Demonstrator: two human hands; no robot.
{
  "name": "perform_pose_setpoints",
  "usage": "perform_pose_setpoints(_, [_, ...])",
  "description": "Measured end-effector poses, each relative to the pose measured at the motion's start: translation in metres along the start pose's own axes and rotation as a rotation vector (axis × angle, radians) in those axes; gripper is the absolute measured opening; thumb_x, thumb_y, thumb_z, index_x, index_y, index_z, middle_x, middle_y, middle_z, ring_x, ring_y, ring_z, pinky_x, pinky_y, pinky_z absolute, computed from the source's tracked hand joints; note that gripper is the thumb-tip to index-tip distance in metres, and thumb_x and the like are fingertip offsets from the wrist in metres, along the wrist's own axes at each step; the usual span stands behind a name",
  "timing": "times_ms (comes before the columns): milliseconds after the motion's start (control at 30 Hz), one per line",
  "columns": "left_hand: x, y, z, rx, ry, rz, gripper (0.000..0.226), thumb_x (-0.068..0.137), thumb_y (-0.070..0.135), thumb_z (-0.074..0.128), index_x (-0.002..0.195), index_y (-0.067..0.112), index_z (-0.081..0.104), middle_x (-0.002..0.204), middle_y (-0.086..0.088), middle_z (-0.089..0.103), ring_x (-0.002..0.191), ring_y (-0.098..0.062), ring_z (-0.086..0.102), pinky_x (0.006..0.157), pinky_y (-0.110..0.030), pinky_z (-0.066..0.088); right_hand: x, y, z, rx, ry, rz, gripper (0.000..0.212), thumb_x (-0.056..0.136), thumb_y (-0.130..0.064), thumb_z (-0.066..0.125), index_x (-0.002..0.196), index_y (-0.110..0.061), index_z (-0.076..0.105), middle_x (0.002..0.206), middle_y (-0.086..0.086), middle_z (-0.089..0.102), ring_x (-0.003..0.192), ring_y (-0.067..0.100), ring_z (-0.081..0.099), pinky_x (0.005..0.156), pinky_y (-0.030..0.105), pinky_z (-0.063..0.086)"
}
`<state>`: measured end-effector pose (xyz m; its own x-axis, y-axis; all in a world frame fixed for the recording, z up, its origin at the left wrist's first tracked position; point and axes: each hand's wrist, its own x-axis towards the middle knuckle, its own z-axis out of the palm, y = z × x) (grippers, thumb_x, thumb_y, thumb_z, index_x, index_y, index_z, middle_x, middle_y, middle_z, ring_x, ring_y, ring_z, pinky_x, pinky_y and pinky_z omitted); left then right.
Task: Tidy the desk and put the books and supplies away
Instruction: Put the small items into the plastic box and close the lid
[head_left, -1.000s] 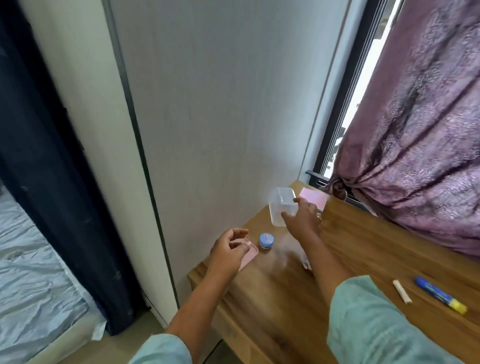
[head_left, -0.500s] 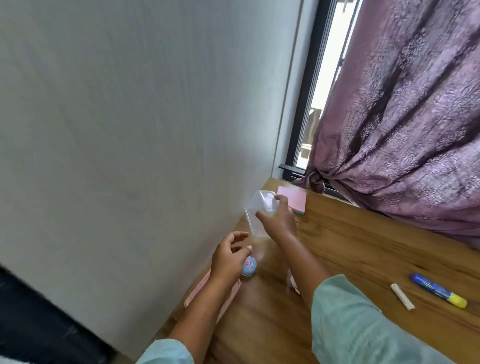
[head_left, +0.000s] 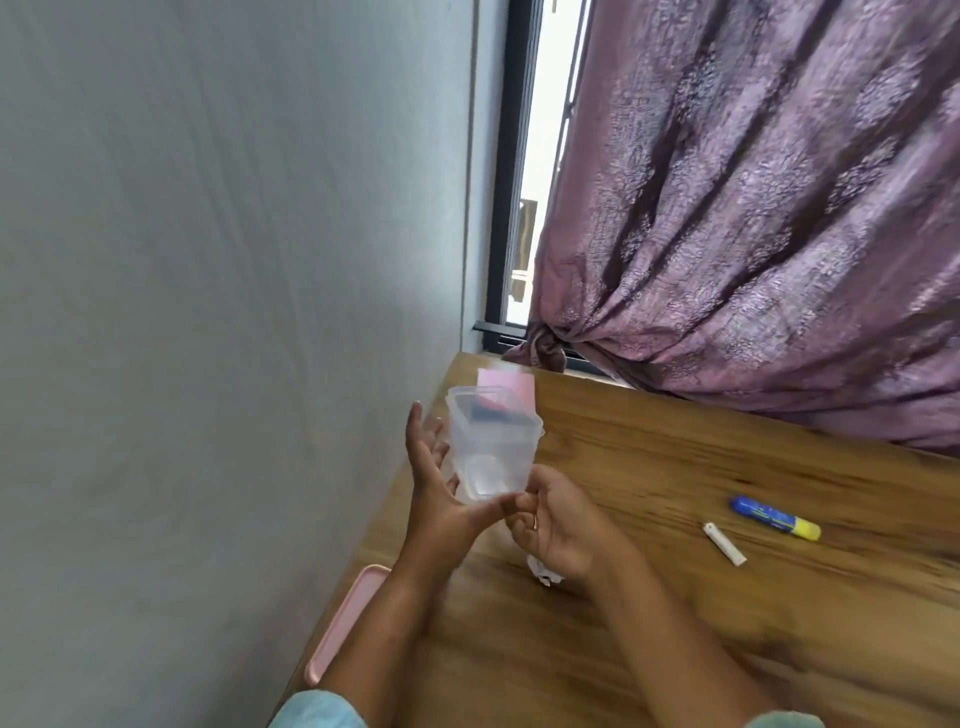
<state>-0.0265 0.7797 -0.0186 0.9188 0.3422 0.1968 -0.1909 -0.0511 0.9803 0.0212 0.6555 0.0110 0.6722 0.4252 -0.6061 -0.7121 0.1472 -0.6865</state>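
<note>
I hold a clear plastic container (head_left: 491, 447) tilted above the left end of the wooden desk (head_left: 649, 639). My right hand (head_left: 561, 530) grips its bottom edge. My left hand (head_left: 436, 499) lies against its left side with fingers spread, the thumb touching my right fingers. Something round and pale shows at the container's bottom; I cannot tell what it is. A pink pad of sticky notes (head_left: 511, 387) lies behind it in the desk's far corner. A blue and yellow glue stick (head_left: 774, 517) and a small white tube (head_left: 724, 543) lie to the right.
A flat pink lid (head_left: 343, 623) sits at the desk's left edge against the grey wall (head_left: 208, 312). A crumpled white scrap (head_left: 540, 571) peeks from under my right wrist. A purple curtain (head_left: 753, 208) hangs along the desk's far side beside the window.
My right hand lifted the container off the desk and drew it toward me. My left hand left the small blue jar's spot and came up to the container; the jar is out of sight.
</note>
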Motion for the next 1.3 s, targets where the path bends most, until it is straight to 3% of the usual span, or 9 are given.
perform_pose_setpoints(133, [-0.001, 0.004, 0.017, 0.054, -0.141, -0.033, 0.103, 0.057, 0.032, 0.090, 0.132, 0.058, 0.024, 0.126, 0.020, 0.045, 0.113, 0.003, 0.052, 0.080, -0.014, 0.050, -0.017, 0.002, -0.015, -0.244, 0.126, -0.131, 0.023, 0.095, -0.012, 0.044, 0.107, -0.008, 0.064, 0.057, 0.000, 0.054, 0.041, 0.007, 0.049, 0.036, 0.016, 0.036])
perform_pose_setpoints(267, [-0.005, 0.009, 0.051, 0.273, -0.227, 0.128, 0.029, 0.072, 0.042, 0.073, 0.099, 0.033, 0.067, 0.105, 0.010, 0.064, 0.097, -0.001, 0.060, 0.083, -0.016, 0.050, -0.045, -0.012, -0.034, -0.668, 0.272, -0.240, 0.030, 0.093, -0.009, 0.041, 0.071, -0.017, 0.060, 0.059, -0.001, 0.054, 0.036, 0.003, 0.044, 0.036, 0.015, 0.030])
perform_pose_setpoints(367, [-0.004, 0.015, 0.070, 0.252, -0.080, 0.075, 0.007, 0.084, 0.032, 0.069, 0.082, 0.027, 0.065, 0.082, 0.010, 0.066, 0.076, 0.000, 0.060, 0.063, -0.005, 0.044, -0.072, -0.039, -0.057, -0.992, 0.383, -0.215, 0.030, 0.088, -0.010, 0.045, 0.060, -0.018, 0.053, 0.058, 0.000, 0.050, 0.043, 0.007, 0.043, 0.040, 0.018, 0.031])
perform_pose_setpoints(533, [0.047, 0.022, 0.089, 0.301, 0.007, -0.009, 0.007, 0.087, 0.021, 0.065, 0.088, 0.020, 0.059, 0.081, 0.007, 0.061, 0.078, -0.013, 0.059, 0.061, -0.014, 0.042, -0.060, -0.128, -0.115, -1.184, 0.964, -0.685, 0.012, 0.088, -0.030, 0.051, 0.088, -0.021, 0.058, 0.095, 0.006, 0.061, 0.100, 0.030, 0.058, 0.077, 0.035, 0.043])
perform_pose_setpoints(633, [0.068, 0.011, 0.123, 0.429, -0.191, -0.086, 0.033, 0.080, 0.024, 0.071, 0.110, 0.018, 0.059, 0.107, -0.002, 0.061, 0.101, -0.021, 0.058, 0.087, -0.035, 0.050, -0.012, -0.140, -0.178, -1.376, 0.805, -0.152, 0.084, 0.056, -0.082, 0.059, 0.125, -0.034, 0.052, 0.141, 0.004, 0.046, 0.122, 0.025, 0.050, 0.096, 0.040, 0.046])
perform_pose_setpoints(700, [0.064, 0.005, 0.146, 0.493, -0.335, -0.106, 0.049, 0.077, 0.026, 0.075, 0.121, 0.021, 0.055, 0.119, 0.000, 0.053, 0.109, -0.019, 0.052, 0.096, -0.039, 0.046, 0.026, -0.123, -0.225, -1.289, 0.675, -0.070, 0.103, 0.034, -0.095, 0.056, 0.118, -0.034, 0.061, 0.135, -0.002, 0.055, 0.096, 0.006, 0.062, 0.075, 0.026, 0.053])
perform_pose_setpoints(833, [0.041, -0.013, 0.175, 0.568, -0.676, -0.120, 0.082, 0.074, 0.033, 0.079, 0.141, 0.024, 0.034, 0.134, 0.003, 0.035, 0.127, -0.018, 0.036, 0.105, -0.031, 0.033, 0.017, -0.112, -0.201, -1.296, 0.690, -0.155, 0.077, 0.073, -0.082, 0.040, 0.121, -0.027, 0.064, 0.134, 0.006, 0.056, 0.118, 0.029, 0.055, 0.098, 0.037, 0.043])
perform_pose_setpoints(933, [0.037, -0.026, 0.192, 0.544, -0.761, -0.103, 0.101, 0.066, 0.032, 0.085, 0.145, 0.020, 0.023, 0.142, 0.004, 0.032, 0.134, -0.017, 0.029, 0.110, -0.032, 0.028, 0.011, -0.115, -0.196, -1.277, 0.589, -0.142, 0.053, 0.092, -0.058, 0.043, 0.122, -0.019, 0.064, 0.129, 0.010, 0.059, 0.116, 0.029, 0.054, 0.087, 0.028, 0.038])
perform_pose_setpoints(1300, [0.051, -0.018, 0.195, 0.169, -0.681, -0.204, 0.104, 0.041, 0.036, 0.090, 0.130, 0.026, 0.038, 0.122, 0.000, 0.058, 0.112, -0.017, 0.059, 0.092, -0.041, 0.052, -0.019, -0.100, -0.219, -0.513, 0.141, -0.258, 0.061, 0.085, -0.065, 0.044, 0.121, -0.019, 0.061, 0.120, 0.010, 0.065, 0.107, 0.030, 0.063, 0.088, 0.045, 0.052])
